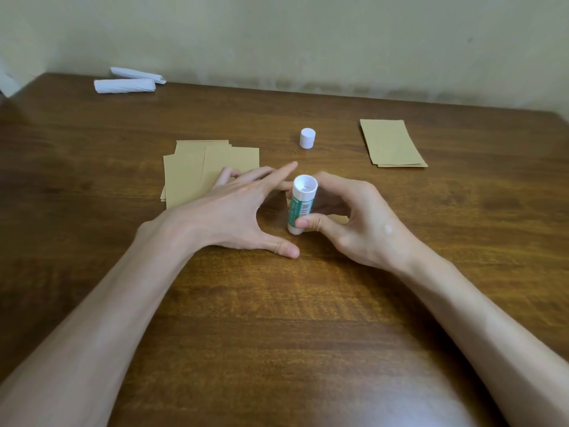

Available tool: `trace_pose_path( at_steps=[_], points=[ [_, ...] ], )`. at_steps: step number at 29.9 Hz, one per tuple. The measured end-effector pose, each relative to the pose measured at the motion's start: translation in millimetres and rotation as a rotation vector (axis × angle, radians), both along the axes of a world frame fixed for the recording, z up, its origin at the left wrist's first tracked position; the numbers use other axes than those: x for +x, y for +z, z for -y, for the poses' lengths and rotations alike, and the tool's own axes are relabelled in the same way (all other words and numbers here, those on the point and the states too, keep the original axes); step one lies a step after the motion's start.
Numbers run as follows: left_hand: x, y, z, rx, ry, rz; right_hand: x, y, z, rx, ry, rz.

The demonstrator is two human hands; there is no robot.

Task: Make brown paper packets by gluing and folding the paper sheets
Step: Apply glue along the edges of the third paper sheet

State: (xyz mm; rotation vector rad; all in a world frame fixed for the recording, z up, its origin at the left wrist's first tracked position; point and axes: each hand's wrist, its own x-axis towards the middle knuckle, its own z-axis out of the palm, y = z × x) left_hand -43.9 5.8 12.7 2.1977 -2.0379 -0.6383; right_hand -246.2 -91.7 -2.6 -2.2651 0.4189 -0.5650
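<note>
At the middle of the counter point(277, 318) our right hand point(357, 220) holds the glue stick point(300, 208) upright. Our left hand point(234, 214) lies just left of it, over the spread sheets point(191, 174). The cap point(307, 138) stands behind the stick, apart from it. A second stack of sheets point(392, 143) lies far right, and two paper rolls point(124, 85) lie at the far left near the wall point(308, 41).

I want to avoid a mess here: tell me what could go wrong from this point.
The glue stick, gripped by the right hand, is uncapped, its cap standing apart: it may smear the table. The brown sheets under the left hand lie fanned, so they could slip or stick together.
</note>
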Motion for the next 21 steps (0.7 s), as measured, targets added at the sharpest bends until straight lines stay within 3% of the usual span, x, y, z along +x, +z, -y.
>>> trace_pose_path(
  at_steps=[5, 11, 17, 19, 21],
  points=[
    [3.1, -2.5, 1.3, -0.04, -0.037, -0.003, -6.0, 9.5, 5.1, 0.14, -0.13, 0.219],
    [6.3, -4.6, 2.3, -0.046, -0.046, -0.028, -10.5, 4.1, 14.2, -0.01, -0.185, 0.034],
    [10.0, -12.7, 2.9, -0.109, -0.052, -0.074, -14.7, 18.2, 5.5, 0.562, -0.21, 0.368],
    [11.1, -13.8, 2.7, -0.112, -0.039, -0.117, -16.4, 20.4, 6.1, 0.582, -0.24, 0.391],
    [10.5, -12.4, 3.3, -0.117, -0.025, -0.162, -16.7, 19.3, 7.7, 0.465, -0.271, 0.353]
  ],
)
